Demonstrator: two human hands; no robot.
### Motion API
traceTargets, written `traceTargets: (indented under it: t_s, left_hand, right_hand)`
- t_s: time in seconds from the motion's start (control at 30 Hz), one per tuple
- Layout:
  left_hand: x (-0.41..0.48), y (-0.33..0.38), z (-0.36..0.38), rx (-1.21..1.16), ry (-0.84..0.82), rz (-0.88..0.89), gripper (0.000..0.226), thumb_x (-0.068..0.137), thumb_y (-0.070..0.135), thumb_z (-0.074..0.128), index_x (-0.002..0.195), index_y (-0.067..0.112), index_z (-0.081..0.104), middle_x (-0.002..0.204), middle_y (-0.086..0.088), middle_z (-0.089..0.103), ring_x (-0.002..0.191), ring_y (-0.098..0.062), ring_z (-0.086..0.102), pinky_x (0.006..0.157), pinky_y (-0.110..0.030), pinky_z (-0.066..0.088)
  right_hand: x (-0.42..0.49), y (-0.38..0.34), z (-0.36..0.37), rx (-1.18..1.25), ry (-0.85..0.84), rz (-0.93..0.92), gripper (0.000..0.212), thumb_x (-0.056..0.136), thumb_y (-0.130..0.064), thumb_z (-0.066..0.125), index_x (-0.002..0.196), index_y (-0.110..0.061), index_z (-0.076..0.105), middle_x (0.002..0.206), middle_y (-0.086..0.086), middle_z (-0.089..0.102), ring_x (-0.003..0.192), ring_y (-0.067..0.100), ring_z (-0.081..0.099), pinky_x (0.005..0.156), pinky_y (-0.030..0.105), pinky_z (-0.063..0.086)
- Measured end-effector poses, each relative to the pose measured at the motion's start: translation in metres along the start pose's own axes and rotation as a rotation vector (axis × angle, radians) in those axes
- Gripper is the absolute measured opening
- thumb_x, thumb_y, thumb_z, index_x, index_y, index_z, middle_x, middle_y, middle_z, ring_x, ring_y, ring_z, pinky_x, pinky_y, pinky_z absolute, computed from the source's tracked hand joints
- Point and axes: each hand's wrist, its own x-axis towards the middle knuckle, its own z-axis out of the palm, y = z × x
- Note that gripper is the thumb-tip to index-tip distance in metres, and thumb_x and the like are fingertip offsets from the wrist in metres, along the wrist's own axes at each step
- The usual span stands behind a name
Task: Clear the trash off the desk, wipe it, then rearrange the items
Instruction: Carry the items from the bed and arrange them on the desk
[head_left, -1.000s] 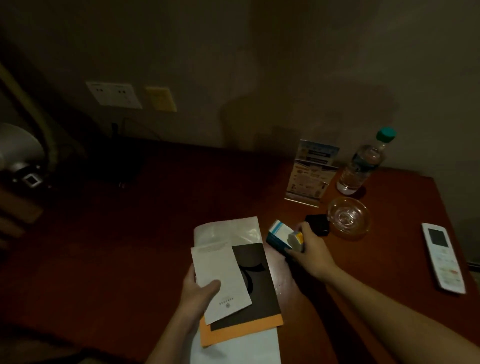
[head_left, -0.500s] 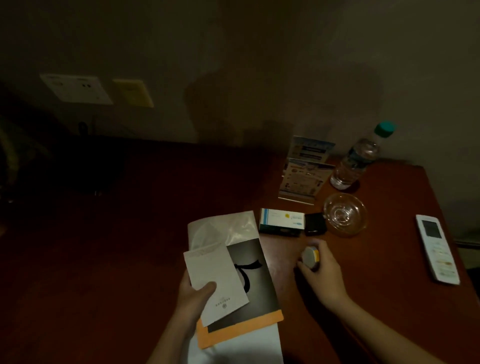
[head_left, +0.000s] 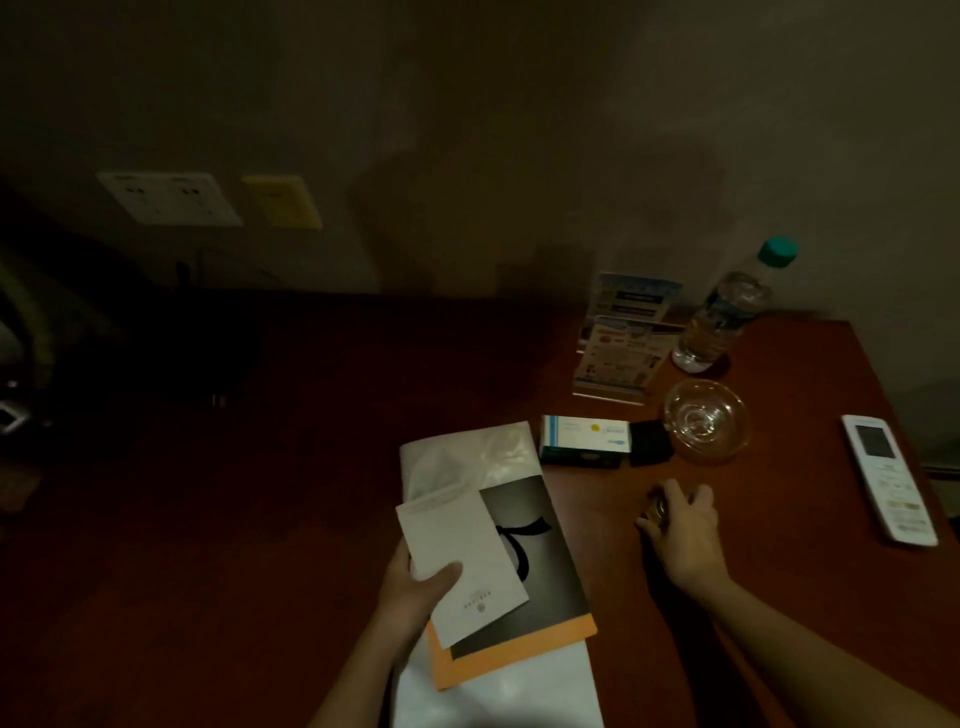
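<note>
My left hand (head_left: 415, 590) grips a stack of papers over the dark red desk (head_left: 311, 519): a white notepad (head_left: 462, 561) on top, a black and orange booklet (head_left: 540, 577) under it, and a white plastic sleeve (head_left: 467, 452) beneath. My right hand (head_left: 680, 525) curls over a small round yellowish object (head_left: 655, 506) down on the desk; most of that object is hidden under the fingers. A white and blue box (head_left: 584, 439) lies flat just beyond, next to a small black item (head_left: 649, 441).
A glass ashtray (head_left: 706, 418), a standing card holder (head_left: 621, 348) and a water bottle with a green cap (head_left: 727, 312) stand at the back right. A white remote (head_left: 888, 478) lies near the right edge. Wall sockets (head_left: 171, 205) are on the left.
My right hand set the white and blue box down beside the black item, drew back toward me with the small round object and lowered it onto the desk. My left hand kept the papers.
</note>
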Motion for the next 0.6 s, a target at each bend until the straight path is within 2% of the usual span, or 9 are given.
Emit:
traceTargets:
  t_s: [0.1,0.2,0.23,0.3,0.37,0.43,0.53,0.6]
  left_hand:
    - [-0.001,0.002,-0.005,-0.010,0.000,-0.001,0.045,0.082,-0.004,0.069,0.119,0.016,0.051,0.101,-0.004,0.066,0.089,-0.017,0.065,0.059,-0.022,0.054]
    - [-0.001,0.001,-0.006,-0.044,-0.008,-0.024,0.037,0.083,-0.001,0.070,0.111,0.018,0.056,0.101,-0.006,0.067,0.090,-0.021,0.067,0.062,-0.026,0.057]
    - [0.000,0.000,-0.007,-0.058,-0.009,-0.036,0.032,0.084,0.002,0.070,0.108,0.019,0.058,0.102,-0.007,0.068,0.091,-0.024,0.068,0.067,-0.030,0.058]
    - [0.000,-0.001,-0.008,-0.070,-0.012,-0.055,0.024,0.088,0.005,0.065,0.109,0.017,0.062,0.103,-0.009,0.071,0.092,-0.027,0.069,0.076,-0.038,0.057]
    - [-0.001,-0.001,-0.007,-0.049,-0.013,-0.064,0.019,0.092,0.003,0.056,0.105,0.013,0.065,0.100,-0.012,0.071,0.090,-0.027,0.070,0.077,-0.038,0.055]
    - [-0.003,0.002,-0.004,-0.011,-0.017,-0.085,0.021,0.093,-0.001,0.049,0.098,0.010,0.066,0.095,-0.013,0.070,0.085,-0.026,0.069,0.072,-0.033,0.053]
    - [-0.004,0.008,-0.005,0.001,-0.041,-0.099,0.021,0.091,-0.002,0.046,0.099,0.006,0.063,0.092,-0.012,0.067,0.082,-0.025,0.064,0.066,-0.029,0.049]
    - [-0.004,0.008,-0.006,-0.028,-0.055,-0.092,0.015,0.087,0.002,0.049,0.088,0.008,0.063,0.084,-0.010,0.065,0.077,-0.023,0.062,0.064,-0.028,0.047]
  right_hand:
    - [-0.007,-0.005,0.007,-0.005,0.028,0.008,0.049,0.087,-0.022,0.066,0.131,-0.013,0.045,0.128,0.019,0.031,0.116,0.035,0.039,0.095,0.041,0.043]
    - [-0.024,-0.015,0.011,-0.237,0.149,0.026,0.058,0.085,-0.034,0.066,0.135,-0.015,0.043,0.132,0.022,0.036,0.115,0.036,0.041,0.092,0.045,0.042]
    - [-0.031,-0.020,0.013,-0.284,0.188,-0.015,0.058,0.083,-0.035,0.068,0.132,-0.013,0.047,0.130,0.021,0.041,0.113,0.036,0.043,0.090,0.046,0.042]
    - [-0.046,-0.033,0.021,-0.246,0.197,-0.219,0.048,0.080,-0.032,0.071,0.121,-0.011,0.057,0.120,0.017,0.050,0.107,0.033,0.049,0.084,0.042,0.043]
    - [-0.062,-0.051,0.033,-0.072,0.013,-0.394,0.041,0.087,-0.033,0.064,0.123,-0.017,0.055,0.119,0.007,0.051,0.110,0.023,0.046,0.086,0.031,0.039]
    - [-0.075,-0.069,0.049,0.106,-0.195,-0.370,0.046,0.092,-0.041,0.055,0.133,-0.024,0.043,0.128,-0.001,0.047,0.118,0.014,0.039,0.091,0.024,0.033]
    - [-0.085,-0.091,0.068,0.061,-0.278,-0.243,0.070,0.085,-0.058,0.054,0.141,-0.022,0.030,0.137,0.001,0.041,0.129,0.022,0.035,0.103,0.035,0.030]
    - [-0.088,-0.099,0.072,0.013,-0.294,-0.160,0.079,0.081,-0.060,0.059,0.141,-0.020,0.027,0.140,0.001,0.042,0.131,0.024,0.035,0.105,0.038,0.028]
